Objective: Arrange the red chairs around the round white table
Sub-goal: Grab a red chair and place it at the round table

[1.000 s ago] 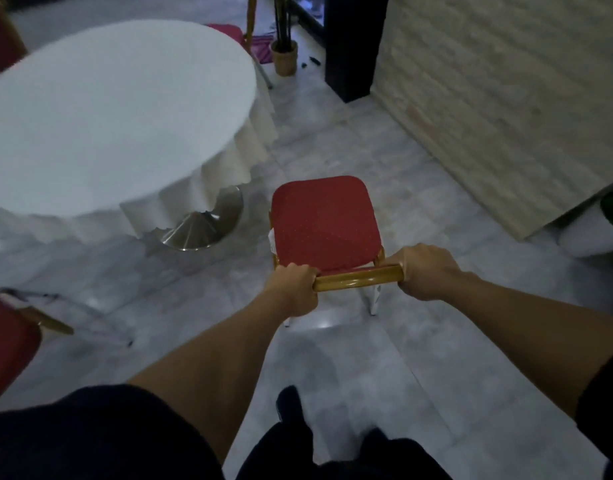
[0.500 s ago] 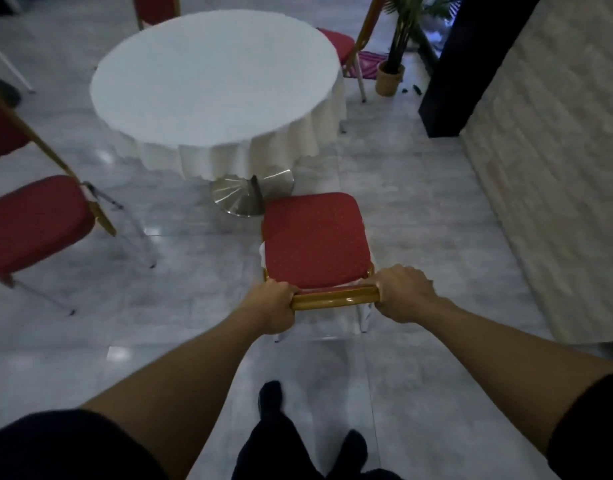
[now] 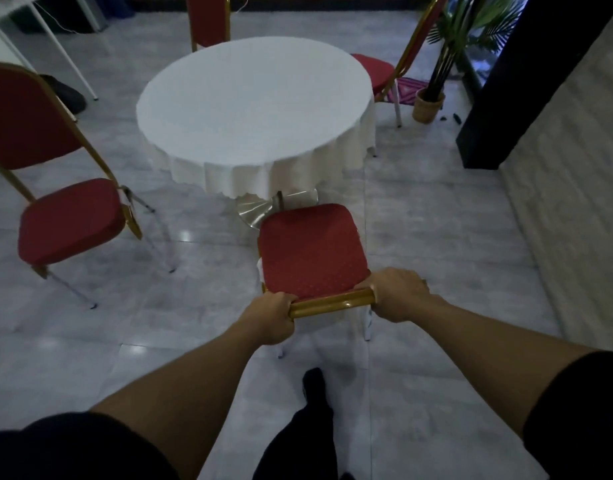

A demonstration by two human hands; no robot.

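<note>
A round table (image 3: 256, 109) with a white cloth stands ahead of me on a metal pedestal. Just in front of it is a red chair (image 3: 310, 252) with a gold frame, its seat facing the table. My left hand (image 3: 272, 318) grips the left end of its gold top rail, and my right hand (image 3: 398, 292) grips the right end. A second red chair (image 3: 66, 220) stands to the left of the table. A third red chair (image 3: 208, 20) is behind the table, and another red chair (image 3: 377, 72) at its far right.
A potted palm (image 3: 429, 105) in a woven basket stands at the far right beside a dark pillar (image 3: 506, 81). A pale brick wall (image 3: 575, 174) runs along the right. White table legs (image 3: 56, 50) show at the far left. The floor is grey marble tile.
The view has swung so the table is now straight ahead instead of to the left. The held chair is now closer to the table's pedestal. Both hands kept their grip.
</note>
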